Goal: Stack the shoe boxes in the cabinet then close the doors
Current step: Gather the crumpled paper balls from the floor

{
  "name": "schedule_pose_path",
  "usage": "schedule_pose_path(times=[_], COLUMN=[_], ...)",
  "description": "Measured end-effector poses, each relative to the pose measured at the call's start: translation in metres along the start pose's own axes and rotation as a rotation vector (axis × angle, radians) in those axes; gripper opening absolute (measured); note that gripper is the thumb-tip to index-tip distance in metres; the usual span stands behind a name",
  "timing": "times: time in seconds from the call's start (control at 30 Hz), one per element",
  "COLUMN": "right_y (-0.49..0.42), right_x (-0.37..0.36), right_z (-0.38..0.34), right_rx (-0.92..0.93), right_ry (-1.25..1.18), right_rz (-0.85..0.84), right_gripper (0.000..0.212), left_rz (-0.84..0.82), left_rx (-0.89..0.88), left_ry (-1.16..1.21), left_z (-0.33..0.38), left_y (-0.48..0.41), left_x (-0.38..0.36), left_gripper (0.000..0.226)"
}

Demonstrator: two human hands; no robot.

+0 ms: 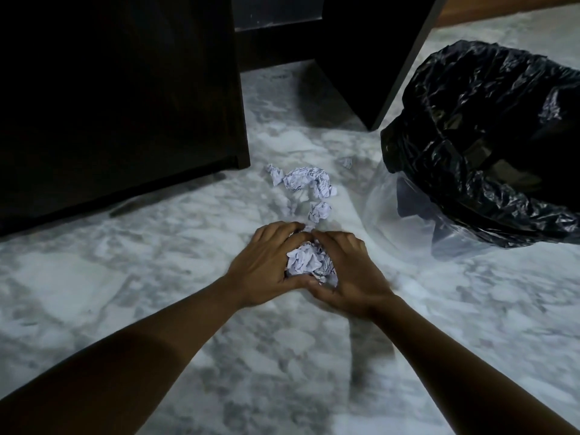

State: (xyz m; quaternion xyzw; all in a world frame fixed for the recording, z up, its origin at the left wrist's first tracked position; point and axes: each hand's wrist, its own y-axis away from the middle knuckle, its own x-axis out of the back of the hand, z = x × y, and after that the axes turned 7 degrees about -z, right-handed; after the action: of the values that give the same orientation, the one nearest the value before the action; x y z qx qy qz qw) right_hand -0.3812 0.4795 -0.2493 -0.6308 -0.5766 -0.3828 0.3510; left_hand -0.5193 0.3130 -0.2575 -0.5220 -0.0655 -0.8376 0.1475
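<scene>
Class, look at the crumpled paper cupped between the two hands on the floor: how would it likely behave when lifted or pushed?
The crumpled paper is probably very light, being loose thin sheets. It likely squashes easily, since the left hand and right hand cup it together. Pushed on the smooth marble floor, it would likely skid or tumble.

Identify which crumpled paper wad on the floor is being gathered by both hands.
The nearest wad, cupped between the left hand and right hand; the other wads lie untouched, farther away.

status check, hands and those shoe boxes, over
Left hand and right hand cupped around crumpled white paper wad. No shoe boxes in view. More crumpled paper scraps ahead on grey marble floor.
</scene>
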Motion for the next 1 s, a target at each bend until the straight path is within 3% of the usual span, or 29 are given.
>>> schedule_pose_path(times=[0.13, 0.23, 0.47, 0.6, 0.7, 0.83, 0.9, 1.0], right_y=[0.000, 0.000, 0.003, 0.004, 0.002, 0.001, 0.000, 0.003], right_x=[-0.002, -0.005, -0.010, -0.008, -0.006, -0.009, -0.011, -0.015], right_z=[0.005, 0.007, 0.010, 0.009, 0.009, 0.009, 0.009, 0.012], right_rx=[0.013, 0.052, 0.029, 0.018, 0.052, 0.034, 0.032, 0.014], right_ry=[-0.013, 0.027, 0.002, -0.019, -0.016, 0.068, 0.094, 0.103], right_rz=[-0.014, -0.002, 0.020, 0.081, 0.060, 0.083, 0.130, 0.212], right_gripper=[0.072, 0.057, 0.062, 0.073, 0.054, 0.034, 0.032, 0.033], left_rz=[0.046, 0.083, -0.006, 0.032, 0.033, 0.112, 0.145, 0.149], left_rx=[-0.057, -0.077, -0.057, -0.067, -0.026, -0.065, -0.059, 0.072], left_ry=[0.001, 0.014, -0.023, -0.059, 0.038, 0.024, 0.035, 0.164], left_z=[-0.003, -0.001, -0.004, -0.004, -0.004, -0.002, 0.000, 0.004], left_y=[0.003, 0.004, 0.006, 0.004, 0.004, 0.006, 0.008, 0.013], left_x=[-0.002, -0.002, -0.004, -0.005, -0.002, -0.001, -0.002, -0.001], left_gripper=[0.080, 0.091, 0.130, 0.098, 0.085, 0.045, 0.039, 0.049])
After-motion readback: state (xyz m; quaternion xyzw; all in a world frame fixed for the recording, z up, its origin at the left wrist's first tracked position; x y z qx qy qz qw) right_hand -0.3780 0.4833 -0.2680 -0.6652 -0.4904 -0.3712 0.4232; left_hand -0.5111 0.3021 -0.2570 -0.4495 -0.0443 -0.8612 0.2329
